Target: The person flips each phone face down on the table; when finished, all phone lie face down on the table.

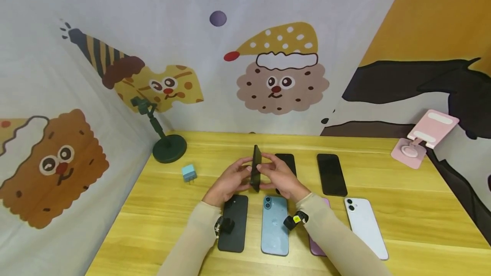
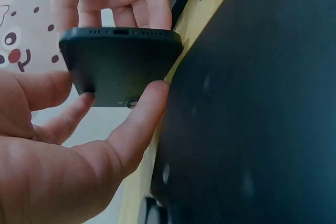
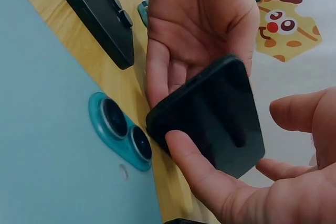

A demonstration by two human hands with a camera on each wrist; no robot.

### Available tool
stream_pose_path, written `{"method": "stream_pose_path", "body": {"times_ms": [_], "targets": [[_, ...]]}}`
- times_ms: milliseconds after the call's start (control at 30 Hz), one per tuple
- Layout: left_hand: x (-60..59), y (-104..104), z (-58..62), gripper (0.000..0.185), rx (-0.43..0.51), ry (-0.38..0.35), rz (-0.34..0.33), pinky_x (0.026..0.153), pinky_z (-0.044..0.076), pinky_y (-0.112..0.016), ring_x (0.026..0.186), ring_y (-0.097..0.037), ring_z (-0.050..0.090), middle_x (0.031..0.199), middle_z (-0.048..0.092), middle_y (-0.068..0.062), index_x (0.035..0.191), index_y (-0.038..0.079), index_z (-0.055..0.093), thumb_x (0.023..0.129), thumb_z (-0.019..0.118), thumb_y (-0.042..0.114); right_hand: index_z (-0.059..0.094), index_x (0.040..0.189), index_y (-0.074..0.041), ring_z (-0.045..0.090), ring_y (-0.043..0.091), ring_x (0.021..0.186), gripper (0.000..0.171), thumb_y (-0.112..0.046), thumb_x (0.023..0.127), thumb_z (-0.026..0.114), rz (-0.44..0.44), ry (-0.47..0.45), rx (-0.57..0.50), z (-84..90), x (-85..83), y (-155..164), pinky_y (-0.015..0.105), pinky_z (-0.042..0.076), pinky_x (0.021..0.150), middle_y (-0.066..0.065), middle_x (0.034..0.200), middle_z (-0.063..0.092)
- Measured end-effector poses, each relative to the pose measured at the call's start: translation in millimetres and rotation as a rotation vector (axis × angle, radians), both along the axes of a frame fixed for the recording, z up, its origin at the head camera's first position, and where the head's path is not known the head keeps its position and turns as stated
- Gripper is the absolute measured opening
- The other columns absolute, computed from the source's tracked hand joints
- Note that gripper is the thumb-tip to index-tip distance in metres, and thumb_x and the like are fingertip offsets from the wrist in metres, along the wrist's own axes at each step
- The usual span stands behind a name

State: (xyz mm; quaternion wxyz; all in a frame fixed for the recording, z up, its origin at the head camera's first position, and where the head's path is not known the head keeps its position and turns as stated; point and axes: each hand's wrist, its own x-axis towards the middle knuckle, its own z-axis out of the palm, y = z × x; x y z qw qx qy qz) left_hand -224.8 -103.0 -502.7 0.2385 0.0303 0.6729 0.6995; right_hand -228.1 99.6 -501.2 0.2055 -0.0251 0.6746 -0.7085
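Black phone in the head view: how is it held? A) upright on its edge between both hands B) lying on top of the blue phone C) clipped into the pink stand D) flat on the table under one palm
A: the black phone stands upright on edge above the table, held between the left hand and the right hand.

Purple phone mostly hidden under right forearm. Black phone behind right hand, lower part covered. Held phone seen edge-on from head; screen side undeterminable. Blue phone cut by right-wrist frame edge.
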Motion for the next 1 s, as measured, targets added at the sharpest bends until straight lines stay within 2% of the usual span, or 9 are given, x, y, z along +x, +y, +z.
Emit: {"method": "stream_pose_path", "body": {"times_ms": [167,300,467,633,800,900,1000], "targets": [[0.3,5,0.3,0.05,-0.006,0.009,-0.029,0.112,0.05,-0.058,0.144,-0.04,0.053,0.165,0.038,-0.024,0.16,0.021,0.046,0.111,0.056,0.017,0.035,0.163,-0.017,0.058,0.041,0.137,0.06,-0.023,0.109,0.061,-0.012,-0.002,0.007,-1.5,1.0,0,0.055,0.064,0.086,0.026,0.152,0.05],[0.2,8,0.6,0.052,-0.011,0.017,-0.043,0.113,0.048,-0.061,0.141,-0.039,0.056,0.161,0.044,-0.023,0.16,0.02,0.046,0.109,0.059,0.015,0.036,0.162,-0.015,0.063,0.041,0.131,0.06,-0.021,0.109,0.062,-0.011,0.001,0.011,-1.5,0.9,0,0.055,0.064,0.084,0.027,0.151,0.05],[-1.0,9,2.1,0.05,-0.05,0.034,-0.044,0.114,0.048,-0.061,0.14,-0.036,0.058,0.16,0.048,-0.019,0.158,0.02,0.049,0.109,0.061,0.019,0.04,0.158,-0.01,0.071,0.038,0.119,0.057,-0.012,0.106,0.063,-0.058,0.018,0.024,0.3,0.0,0,0.052,0.065,0.079,0.028,0.146,0.055],[-1.8,5,2.9,0.048,-0.075,0.031,0.002,0.113,0.05,-0.059,0.143,-0.036,0.055,0.159,0.049,-0.019,0.156,0.015,0.052,0.109,0.061,0.019,0.041,0.155,-0.004,0.075,0.039,0.108,0.053,-0.005,0.105,0.059,-0.09,0.029,0.001,1.3,-0.1,2,0.049,0.066,0.074,0.03,0.14,0.059],[-3.7,-1,0.4,0.051,-0.054,0.002,0.07,0.1,0.06,-0.048,0.128,-0.032,0.065,0.151,0.055,-0.019,0.156,0.011,0.049,0.108,0.062,0.019,0.042,0.153,-0.003,0.075,0.036,0.107,0.052,-0.001,0.104,0.057,-0.125,0.029,-0.036,3.2,1.4,2,0.05,0.066,0.074,0.03,0.14,0.06],[-4.4,-4,-2.1,0.056,-0.024,-0.027,0.068,0.091,0.063,-0.043,0.118,-0.029,0.07,0.149,0.058,-0.019,0.158,0.011,0.044,0.107,0.063,0.021,0.042,0.152,-0.004,0.073,0.035,0.111,0.052,-0.001,0.103,0.056,-0.139,0.036,-0.051,5.3,2.1,1,0.051,0.066,0.076,0.028,0.141,0.059],[-4.4,-7,-4.3,0.058,0.006,-0.04,0.049,0.087,0.064,-0.042,0.115,-0.029,0.072,0.147,0.06,-0.021,0.16,0.012,0.04,0.107,0.064,0.021,0.039,0.153,-0.002,0.071,0.037,0.115,0.053,0.0,0.102,0.055,-0.146,0.053,-0.055,7.0,2.9,-2,0.051,0.066,0.077,0.029,0.14,0.058]]}}
